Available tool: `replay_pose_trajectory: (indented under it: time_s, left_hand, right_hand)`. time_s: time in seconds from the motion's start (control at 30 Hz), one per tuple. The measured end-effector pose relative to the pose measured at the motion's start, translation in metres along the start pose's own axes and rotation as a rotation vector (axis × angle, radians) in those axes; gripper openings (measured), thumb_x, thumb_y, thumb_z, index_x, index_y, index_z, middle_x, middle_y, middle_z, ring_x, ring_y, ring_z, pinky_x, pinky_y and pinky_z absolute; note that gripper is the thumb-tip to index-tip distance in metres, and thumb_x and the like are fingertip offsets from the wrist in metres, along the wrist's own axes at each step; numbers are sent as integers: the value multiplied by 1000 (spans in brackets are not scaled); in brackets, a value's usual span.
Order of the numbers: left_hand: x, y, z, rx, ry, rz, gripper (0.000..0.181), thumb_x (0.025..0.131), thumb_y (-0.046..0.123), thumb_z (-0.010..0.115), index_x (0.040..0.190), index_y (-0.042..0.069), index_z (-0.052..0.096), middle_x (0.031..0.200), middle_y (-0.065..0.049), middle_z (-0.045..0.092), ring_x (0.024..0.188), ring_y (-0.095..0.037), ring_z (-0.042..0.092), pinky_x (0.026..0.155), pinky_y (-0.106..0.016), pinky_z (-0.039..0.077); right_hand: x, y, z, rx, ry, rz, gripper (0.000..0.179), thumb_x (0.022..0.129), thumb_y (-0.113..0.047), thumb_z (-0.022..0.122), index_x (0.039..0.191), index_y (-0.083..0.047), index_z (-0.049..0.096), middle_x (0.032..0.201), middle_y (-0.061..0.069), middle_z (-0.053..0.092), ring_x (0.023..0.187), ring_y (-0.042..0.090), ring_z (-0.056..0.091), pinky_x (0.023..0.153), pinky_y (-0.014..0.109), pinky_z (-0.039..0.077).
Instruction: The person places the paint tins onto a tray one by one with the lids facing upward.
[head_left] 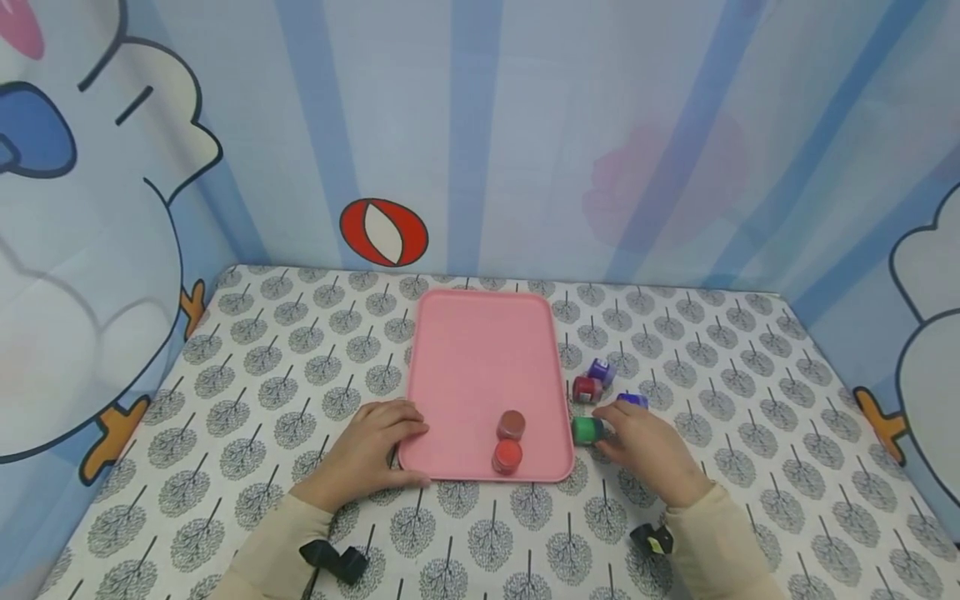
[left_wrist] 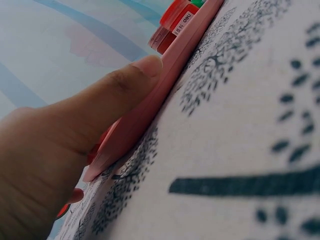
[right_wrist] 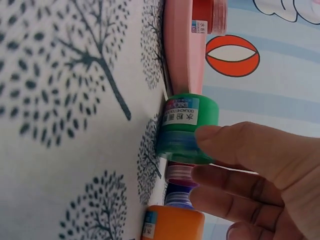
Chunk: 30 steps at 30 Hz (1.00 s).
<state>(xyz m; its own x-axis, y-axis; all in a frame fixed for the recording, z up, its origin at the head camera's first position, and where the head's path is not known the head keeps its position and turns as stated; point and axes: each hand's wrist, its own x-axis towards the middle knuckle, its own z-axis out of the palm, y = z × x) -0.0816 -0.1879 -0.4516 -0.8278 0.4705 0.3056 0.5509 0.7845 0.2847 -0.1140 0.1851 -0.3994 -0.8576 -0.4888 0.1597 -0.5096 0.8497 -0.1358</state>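
Note:
A pink tray (head_left: 480, 350) lies on the patterned cloth, its near left corner held by my left hand (head_left: 371, 450). The left thumb (left_wrist: 132, 77) lies along the near rim, with the fingers at the left rim. In the tray, a red paint jar (head_left: 507, 457) stands touching a brown-lidded one (head_left: 512, 425). Just outside the right rim, my right hand (head_left: 648, 442) pinches a green paint jar (head_left: 586, 430) lying on its side. In the right wrist view the thumb is on the green jar (right_wrist: 187, 127) near its lid; the other fingertips are partly hidden behind it.
Right of the tray lie a dark red jar (head_left: 587, 389), a purple jar (head_left: 602, 372) and a blue-purple jar (head_left: 632, 401) partly behind the right hand. An orange jar (right_wrist: 175, 222) shows in the right wrist view. A cartoon-printed curtain (head_left: 525, 150) stands behind the table.

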Motion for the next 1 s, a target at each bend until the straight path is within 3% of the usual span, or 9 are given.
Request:
replay_pose_trajectory:
  time_s: [0.5,0.73,1.0]
  left_hand:
    - [0,1,0,7,12,2,72,65,64,75,115,12,68,123,-2,64,124,-22,53,109,-46,38]
    - [0,1,-1,3,11,4,72,64,62,76,114,12,68,123,-2,64,124,-22,53,109,-45,38]
    - [0,1,-2,-6,-3,-2,72,65,64,74,115,12,67,123,-1,63,125,-22,52,110,-45,37]
  right_hand:
    - [1,-4,4,-14,-21,35,38,73,-11,80,107,-4,65,101,12,71,87,25,68,77,39,58]
    - [0,-4,5,-5,-28,26,36,74,-13,80,106,-6,64,95,8,72,79,20,68,70,36,59]
    - [2,-4,3,6,-8,-1,36,74,-15,80,105,-7,64,101,10,71,87,23,68,76,38,59]
